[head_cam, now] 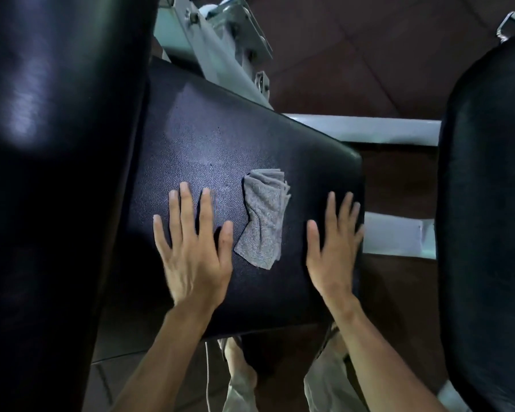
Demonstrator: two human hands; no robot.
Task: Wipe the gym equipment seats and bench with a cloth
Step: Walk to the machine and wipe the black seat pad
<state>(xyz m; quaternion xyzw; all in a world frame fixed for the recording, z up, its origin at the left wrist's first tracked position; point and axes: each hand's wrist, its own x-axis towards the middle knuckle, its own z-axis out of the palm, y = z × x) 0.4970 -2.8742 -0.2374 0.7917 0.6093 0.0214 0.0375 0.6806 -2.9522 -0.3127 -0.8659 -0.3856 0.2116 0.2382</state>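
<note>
Two flat hands, left hand [192, 251], right hand [333, 248] at seat [214, 138] edge, grip holding nothing, cloth [263, 221] between

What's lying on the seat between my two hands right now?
In the head view, a crumpled grey cloth lies on the black seat pad between the left hand and right hand; neither hand touches it.

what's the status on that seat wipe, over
Both hands flat, left hand and right hand on seat pad. Grey cloth lies loose between them. Nothing blocking.
</note>
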